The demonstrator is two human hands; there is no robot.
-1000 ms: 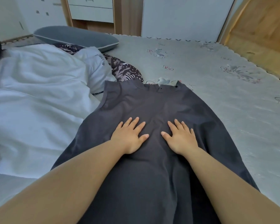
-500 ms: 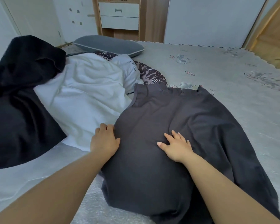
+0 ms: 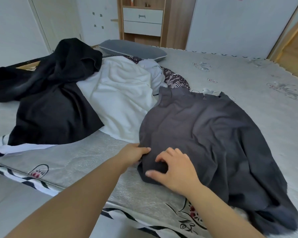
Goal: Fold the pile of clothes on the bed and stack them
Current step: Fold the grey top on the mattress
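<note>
A dark grey sleeveless garment (image 3: 205,127) lies spread on the bed (image 3: 248,79), its collar pointing away from me. My left hand (image 3: 133,154) grips its left edge near the bottom, fingers tucked under the cloth. My right hand (image 3: 175,167) sits just to the right, fingers curled into the same bunched-up corner. To the left lies the pile: a white garment (image 3: 119,98), a black garment (image 3: 55,107) and a dark patterned piece (image 3: 176,80) peeking out behind.
A grey pillow (image 3: 132,49) lies at the head of the bed. Behind it stand a wooden shelf unit with white drawers (image 3: 142,21) and white wardrobe doors. The bed's near edge (image 3: 41,176) runs along the lower left, with floor below it.
Both hands moved from pressing flat on the grey garment's middle down and left to its left edge, where they now gather the cloth. The view has panned left and up.
</note>
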